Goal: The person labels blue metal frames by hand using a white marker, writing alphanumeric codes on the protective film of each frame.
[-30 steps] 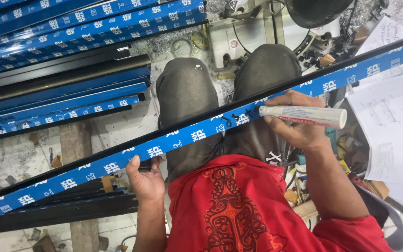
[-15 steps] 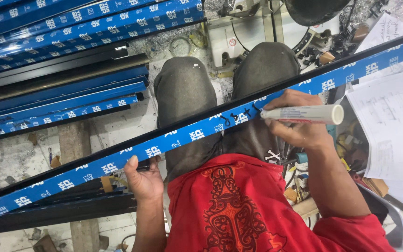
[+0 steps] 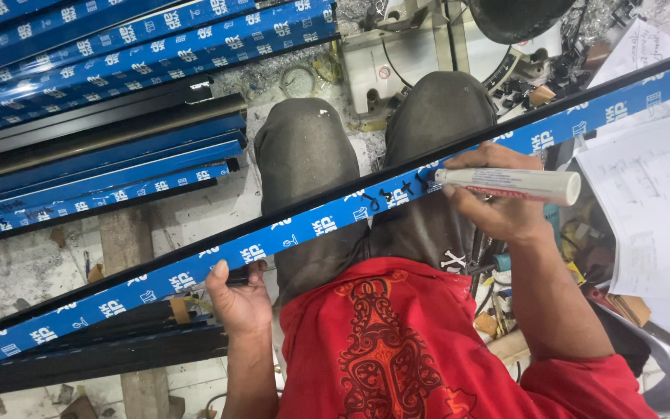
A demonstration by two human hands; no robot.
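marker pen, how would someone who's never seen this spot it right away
Start at the long blue-filmed bar that runs slantwise across the person's knees. Follow it up to the right hand, which grips the marker pen with its tip on the bar. It is the only white tube with a thin red band here, unlike the flat paper sheets beside it.
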